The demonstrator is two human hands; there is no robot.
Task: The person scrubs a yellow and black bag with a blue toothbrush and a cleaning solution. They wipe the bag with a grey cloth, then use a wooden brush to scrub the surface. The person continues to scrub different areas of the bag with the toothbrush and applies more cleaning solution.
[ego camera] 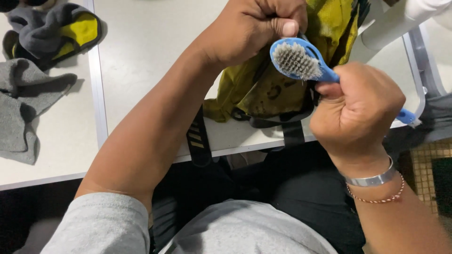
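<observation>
My right hand (pixel 358 106) is closed around the handle of a blue brush (pixel 301 59) with pale bristles turned up toward the camera. The brush head hovers over a dirty yellow bag (pixel 263 89) with black straps that lies on the white table (pixel 150 42) at its near edge. My left hand (pixel 254 23) is clenched on the upper part of the yellow bag, thumb next to the brush head. One black strap (pixel 197 138) hangs over the table edge.
Grey cloths (pixel 21 103) lie at the left on a second table, with a grey and yellow fabric item (pixel 56 28) behind them. A white cylinder (pixel 391 26) sits at the far right. My lap in dark trousers is below the table edge.
</observation>
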